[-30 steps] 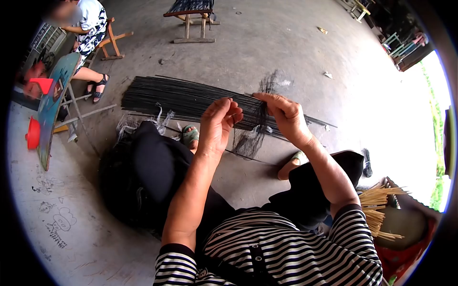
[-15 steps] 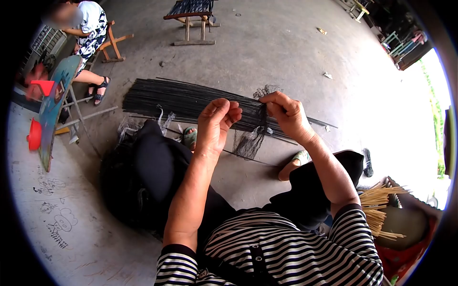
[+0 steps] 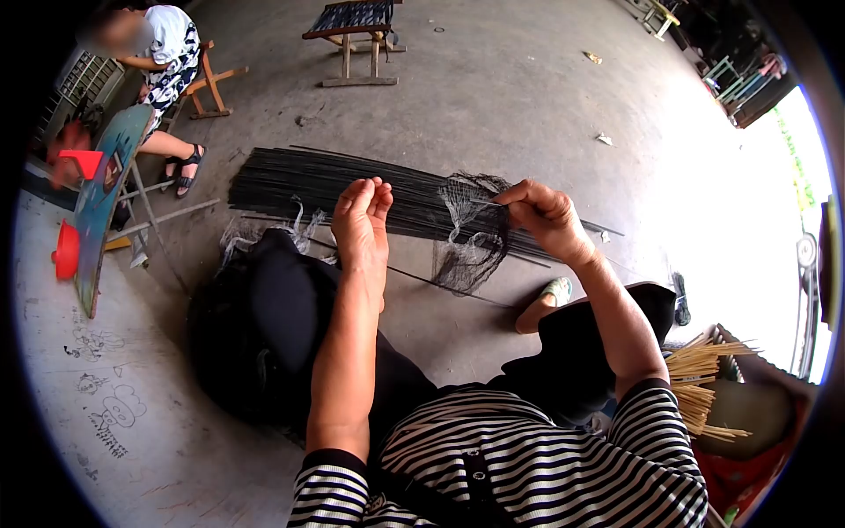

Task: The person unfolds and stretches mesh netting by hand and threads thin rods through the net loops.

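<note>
My right hand (image 3: 547, 218) is raised over the floor, thumb and forefinger pinched on black netting (image 3: 471, 255). The fine mesh hangs spread out below and left of the fingers. A thin pale sliver, too small to name, sticks out leftward from the fingertips. Further left, my left hand (image 3: 361, 220) is up with its fingertips drawn together; whatever they hold, if anything, is too fine to see. Behind both hands a bundle of long thin black rods (image 3: 326, 185) lies across the floor, partly covered by the netting.
Pale sticks (image 3: 695, 378) stand in a container at right. A folding stool (image 3: 359, 40) is ahead. At left, a tilted blue-green board (image 3: 110, 194) stands near a red basin (image 3: 66, 249) and a seated person (image 3: 172, 66). Black fabric (image 3: 273, 326) covers my lap.
My left hand has moved left and away from my right hand. The netting at my right hand has opened out wider, and the right hand has shifted slightly right.
</note>
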A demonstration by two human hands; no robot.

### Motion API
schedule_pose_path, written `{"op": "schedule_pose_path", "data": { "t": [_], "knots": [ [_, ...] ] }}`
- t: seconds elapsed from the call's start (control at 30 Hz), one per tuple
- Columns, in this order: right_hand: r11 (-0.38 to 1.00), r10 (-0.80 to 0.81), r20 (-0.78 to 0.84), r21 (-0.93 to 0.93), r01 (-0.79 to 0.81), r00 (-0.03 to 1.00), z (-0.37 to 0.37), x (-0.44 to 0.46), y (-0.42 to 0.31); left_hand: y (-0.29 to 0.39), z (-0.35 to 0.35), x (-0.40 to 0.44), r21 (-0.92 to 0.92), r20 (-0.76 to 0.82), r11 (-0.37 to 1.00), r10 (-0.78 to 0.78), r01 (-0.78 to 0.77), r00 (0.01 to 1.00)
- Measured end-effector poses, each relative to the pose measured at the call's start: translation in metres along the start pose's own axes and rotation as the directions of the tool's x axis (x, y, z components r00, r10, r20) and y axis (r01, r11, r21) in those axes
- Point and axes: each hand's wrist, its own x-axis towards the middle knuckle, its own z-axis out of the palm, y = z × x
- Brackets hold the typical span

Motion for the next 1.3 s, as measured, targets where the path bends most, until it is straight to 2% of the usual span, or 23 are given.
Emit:
{"op": "schedule_pose_path", "data": {
  "t": [0.17, 0.23, 0.27, 0.37, 0.4, 0.47, 0.6, 0.67, 0.77, 0.8, 0.9, 0.93, 1.03, 1.07, 1.17, 1.2, 1.3],
  "knots": [
    [0.996, 0.0, -0.007, -0.084, -0.001, 1.0, -0.002, 0.002, 0.006, -0.006, -0.005, 0.003, -0.026, -0.02, 0.999, 0.018, -0.019, 1.0],
    [0.999, -0.017, -0.025, -0.052, 0.016, 1.0, -0.001, 0.003, 0.006, -0.014, -0.006, -0.002, -0.045, 0.186, 0.992, -0.104, 0.114, 0.977],
    [0.999, -0.028, -0.034, -0.036, 0.026, 0.999, 0.0, 0.004, 0.006, -0.024, -0.013, -0.001, -0.032, 0.303, 0.965, -0.238, 0.26, 0.923],
    [0.994, -0.059, -0.077, -0.099, 0.051, 0.995, -0.002, 0.006, 0.006, -0.024, 0.002, -0.021, 0.045, 0.37, 0.811, -0.556, 0.584, 0.744],
    [0.993, -0.046, -0.099, -0.114, 0.034, 0.994, -0.002, 0.005, 0.005, -0.023, 0.006, -0.025, 0.079, 0.38, 0.804, -0.571, 0.59, 0.727],
    [0.99, -0.022, -0.142, -0.14, 0.002, 0.99, -0.002, 0.007, 0.004, -0.022, 0.01, -0.029, 0.147, 0.396, 0.789, -0.6, 0.596, 0.695],
    [0.974, -0.034, -0.156, -0.229, -0.003, 0.987, -0.003, 0.007, 0.006, -0.035, 0.012, -0.033, 0.249, 0.435, 0.936, -0.339, 0.25, 0.835],
    [0.945, -0.097, -0.135, -0.323, 0.049, 0.986, -0.001, 0.005, 0.002, -0.033, 0.013, -0.032, 0.184, 0.438, 0.958, -0.28, 0.219, 0.855],
    [0.821, -0.262, -0.017, -0.53, 0.214, 0.965, 0.003, 0.003, 0.002, -0.023, 0.021, -0.035, 0.145, 0.445, 0.972, -0.231, 0.185, 0.865],
    [0.751, -0.285, 0.035, -0.612, 0.246, 0.958, 0.004, 0.003, 0.004, -0.02, 0.023, -0.035, 0.142, 0.449, 0.974, -0.221, 0.175, 0.866],
    [0.72, -0.248, 0.041, -0.661, 0.212, 0.968, 0.013, 0.003, 0.005, -0.02, 0.023, -0.04, 0.172, 0.475, 0.953, -0.303, 0.251, 0.826],
    [0.756, -0.217, 0.006, -0.632, 0.172, 0.976, 0.016, 0.004, 0.003, -0.022, 0.022, -0.041, 0.152, 0.479, 0.942, -0.335, 0.299, 0.812],
    [0.939, -0.143, -0.14, -0.332, 0.089, 0.98, 0.025, 0.006, -0.003, -0.028, 0.023, -0.045, 0.12, 0.481, 0.91, -0.403, 0.396, 0.779],
    [0.978, -0.041, -0.157, -0.211, 0.007, 0.987, 0.025, 0.006, -0.009, -0.028, 0.025, -0.047, 0.129, 0.472, 0.908, -0.41, 0.399, 0.78],
    [0.993, -0.089, -0.131, -0.093, 0.077, 0.987, 0.022, 0.008, -0.001, -0.023, 0.027, -0.044, 0.128, 0.413, 0.935, -0.353, 0.33, 0.84],
    [0.981, -0.095, -0.111, -0.179, 0.075, 0.989, 0.019, 0.008, -0.004, -0.021, 0.026, -0.042, 0.125, 0.387, 0.948, -0.319, 0.294, 0.865],
    [0.844, -0.284, -0.043, -0.484, 0.229, 0.958, 0.016, 0.009, -0.006, -0.018, 0.022, -0.038, 0.107, 0.386, 0.969, -0.245, 0.221, 0.889]
  ]
}}
